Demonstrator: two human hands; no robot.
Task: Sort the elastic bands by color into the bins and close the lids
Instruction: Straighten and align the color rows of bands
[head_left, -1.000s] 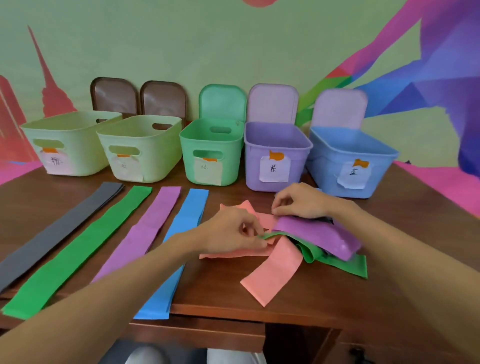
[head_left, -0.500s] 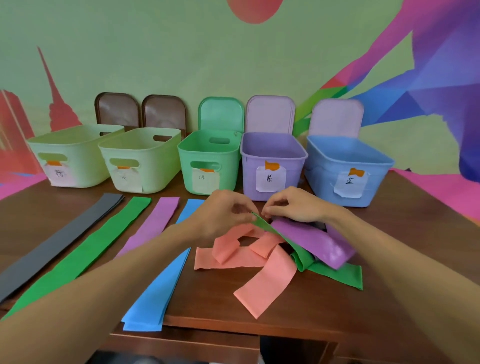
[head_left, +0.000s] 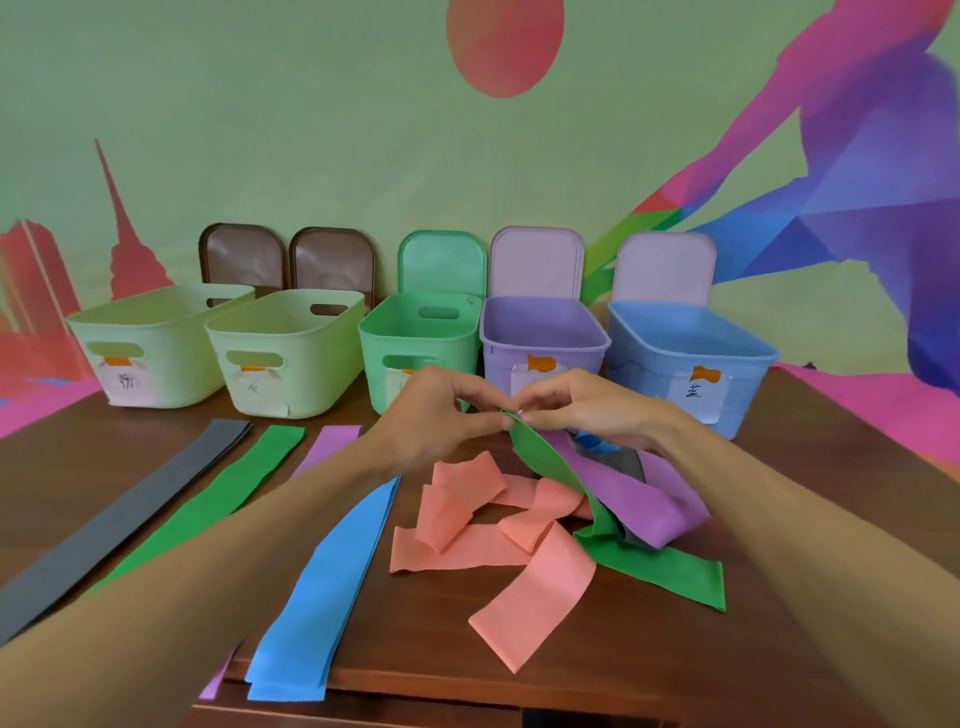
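Hands: I see my left hand and right hand pinched together on the top end of a green band, lifted just above the tangled pile.
Pile: salmon, purple, green and a bit of blue and grey bands, heaped just in front of the purple bin.
Laid out: grey, green, purple and blue bands lie flat side by side, left of the pile.
Bins: five stand in a row behind the pile; what I can see of their insides looks empty.
Lids: all off, propped behind the bins.
Progress: I judge it early; nothing binned, no lid closed.
Hidden: bin floors nearest me, two labels behind my hands, the purple strip's near end under my left arm; label writing is too small to read.
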